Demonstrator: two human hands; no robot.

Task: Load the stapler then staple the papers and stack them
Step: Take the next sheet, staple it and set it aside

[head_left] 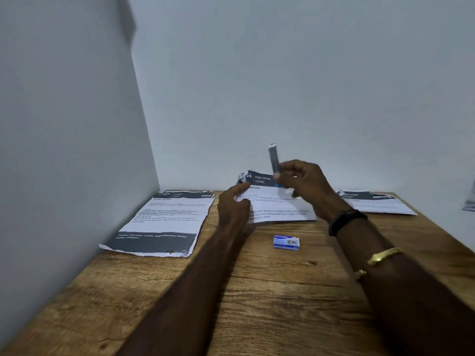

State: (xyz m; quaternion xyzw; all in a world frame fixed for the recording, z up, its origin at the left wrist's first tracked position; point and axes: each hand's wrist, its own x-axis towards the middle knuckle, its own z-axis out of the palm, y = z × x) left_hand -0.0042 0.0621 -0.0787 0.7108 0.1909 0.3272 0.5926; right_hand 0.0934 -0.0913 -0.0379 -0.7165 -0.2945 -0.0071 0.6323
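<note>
My right hand [303, 183] gripped the stapler [273, 160] upright above the papers [280, 206], which my left fingers [241, 191] pinched over the desk [257, 291]. If the sheets slipped, I judged the staple might miss.

wooden table [270, 304], grey wall [282, 73]

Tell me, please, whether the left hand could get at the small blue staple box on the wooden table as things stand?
Probably not at once: the left hand is pinching the lifted printed papers. The small blue staple box lies unobstructed on the wooden table, so releasing them would free the way.
</note>
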